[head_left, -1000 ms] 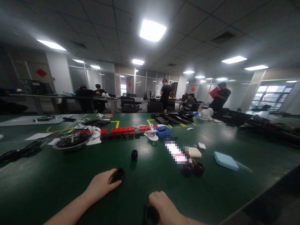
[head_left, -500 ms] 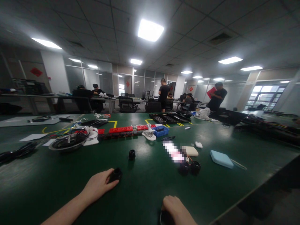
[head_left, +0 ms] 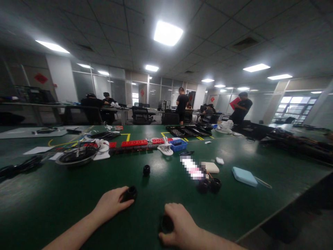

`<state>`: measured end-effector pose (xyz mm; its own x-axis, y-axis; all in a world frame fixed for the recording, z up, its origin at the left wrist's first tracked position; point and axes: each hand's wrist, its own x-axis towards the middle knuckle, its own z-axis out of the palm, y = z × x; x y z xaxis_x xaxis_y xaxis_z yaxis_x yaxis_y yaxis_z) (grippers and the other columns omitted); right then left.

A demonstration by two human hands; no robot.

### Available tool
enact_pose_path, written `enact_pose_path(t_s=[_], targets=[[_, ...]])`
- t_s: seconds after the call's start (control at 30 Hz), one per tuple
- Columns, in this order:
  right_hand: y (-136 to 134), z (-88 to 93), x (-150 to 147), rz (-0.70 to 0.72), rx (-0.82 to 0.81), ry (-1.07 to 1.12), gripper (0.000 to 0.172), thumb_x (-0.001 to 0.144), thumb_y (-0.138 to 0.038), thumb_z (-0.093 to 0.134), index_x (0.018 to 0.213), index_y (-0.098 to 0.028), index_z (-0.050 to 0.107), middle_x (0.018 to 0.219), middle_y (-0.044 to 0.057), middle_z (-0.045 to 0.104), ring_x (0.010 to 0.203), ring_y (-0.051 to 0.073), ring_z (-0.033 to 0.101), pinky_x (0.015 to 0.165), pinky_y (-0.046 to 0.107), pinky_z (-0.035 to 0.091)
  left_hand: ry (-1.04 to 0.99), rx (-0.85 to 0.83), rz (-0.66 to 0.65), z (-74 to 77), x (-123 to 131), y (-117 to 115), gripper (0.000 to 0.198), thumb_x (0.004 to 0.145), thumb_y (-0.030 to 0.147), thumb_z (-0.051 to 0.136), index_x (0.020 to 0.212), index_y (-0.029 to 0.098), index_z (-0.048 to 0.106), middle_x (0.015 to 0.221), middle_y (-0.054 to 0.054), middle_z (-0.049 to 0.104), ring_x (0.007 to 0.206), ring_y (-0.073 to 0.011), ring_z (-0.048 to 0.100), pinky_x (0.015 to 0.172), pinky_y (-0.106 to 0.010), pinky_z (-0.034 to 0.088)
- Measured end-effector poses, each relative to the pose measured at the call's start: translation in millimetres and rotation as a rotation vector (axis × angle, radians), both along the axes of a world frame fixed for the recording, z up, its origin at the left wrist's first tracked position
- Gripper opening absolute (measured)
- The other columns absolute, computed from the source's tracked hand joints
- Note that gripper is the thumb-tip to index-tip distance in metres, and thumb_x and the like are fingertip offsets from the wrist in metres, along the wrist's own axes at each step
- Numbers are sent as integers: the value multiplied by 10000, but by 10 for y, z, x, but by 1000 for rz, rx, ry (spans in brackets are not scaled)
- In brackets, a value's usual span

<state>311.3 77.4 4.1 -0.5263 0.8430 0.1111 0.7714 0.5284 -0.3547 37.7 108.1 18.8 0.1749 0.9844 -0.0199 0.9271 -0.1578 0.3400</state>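
While the left hand [head_left: 110, 203] has thumb and fingers clamped round the left cylinder [head_left: 130, 193], the right hand [head_left: 180, 224] grips the right cylinder [head_left: 167, 225], its right side hidden by fingers. Can't tell if those 2 touch the table [head_left: 144, 227], too dark.

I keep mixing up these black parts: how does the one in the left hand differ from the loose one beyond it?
The held part is gripped by the left hand; the loose part stands untouched on the green table.
The left hand partly covers the held part; the loose part is unobscured and farther away.
Both are black.
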Motion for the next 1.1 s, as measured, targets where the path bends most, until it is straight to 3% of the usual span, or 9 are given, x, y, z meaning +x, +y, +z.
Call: enact_pose_path(t_s=[0.17, 0.3, 0.37, 0.5, 0.57, 0.67, 0.73, 0.83, 1.1], targets=[[476, 71, -247, -32, 35, 22, 360, 630, -400, 682, 866, -186, 514, 882, 26, 543, 798, 183, 502, 674, 253, 363, -26, 21, -104, 38, 125, -112, 307, 709, 473, 525, 924, 263, 587, 829, 9, 613, 757, -167, 564, 640, -232, 381], [737, 41, -360, -37, 66, 41, 362, 679, -410, 658, 948, -203, 532, 905, 29, 519, 830, 185, 499, 695, 260, 366, -39, 41, -98, 33, 186, -137, 326, 705, 490, 528, 917, 250, 594, 865, 1, 572, 785, -170, 545, 659, -239, 392], [773, 53, -363, -36, 86, 52, 475, 660, -448, 674, 1040, -212, 516, 934, 39, 510, 868, 205, 489, 736, 289, 361, -64, 44, -95, 12, 185, -121, 359, 699, 511, 535, 936, 249, 597, 920, -8, 548, 824, -181, 535, 673, -248, 402], [700, 154, -345, -52, 142, 91, 727, 649, -546, 649, 1229, -188, 394, 1058, 98, 448, 960, 257, 435, 810, 366, 325, -117, 74, -136, -46, 153, -82, 401, 672, 530, 580, 974, 266, 598, 1009, -23, 513, 906, -212, 509, 747, -298, 417], [618, 218, -393, -13, 148, 100, 642, 692, -567, 596, 1193, -201, 432, 1044, 85, 457, 952, 245, 436, 806, 358, 328, -129, 99, -157, -75, 133, -69, 443, 634, 535, 621, 993, 276, 597, 1039, -28, 507, 945, -232, 495, 800, -330, 413], [483, 286, -555, 120, 121, 94, 650, 626, -616, 622, 1139, -245, 477, 1005, 37, 506, 913, 213, 464, 778, 311, 352, -172, 158, -192, -116, 102, -48, 526, 645, 573, 598, 1091, 298, 555, 1111, -38, 496, 1024, -262, 461, 886, -377, 384], [414, 306, -664, 210, 93, 82, 562, 646, -561, 640, 1086, -237, 506, 978, 31, 534, 886, 205, 477, 766, 307, 360, -246, 194, -191, -142, 78, -29, 522, 755, 600, 437, 1182, 305, 489, 1183, -41, 476, 1090, -263, 428, 939, -395, 354], [359, 316, -723, 215, 70, 80, 368, 693, -407, 652, 980, -206, 539, 942, 33, 555, 878, 199, 481, 755, 298, 369, -364, 197, -133, -177, 50, 3, 535, 858, 560, 182, 1227, 279, 449, 1252, -33, 453, 1164, -240, 387, 1005, -390, 309], [130, 405, -236, 124, -23, 101, 283, 698, -297, 646, 949, -210, 547, 903, 27, 581, 860, 193, 500, 751, 292, 392, -324, 141, -53, -220, 64, 13, 472, 853, 538, 302, 1233, 291, 433, 1283, -23, 443, 1189, -227, 387, 1015, -417, 317]])
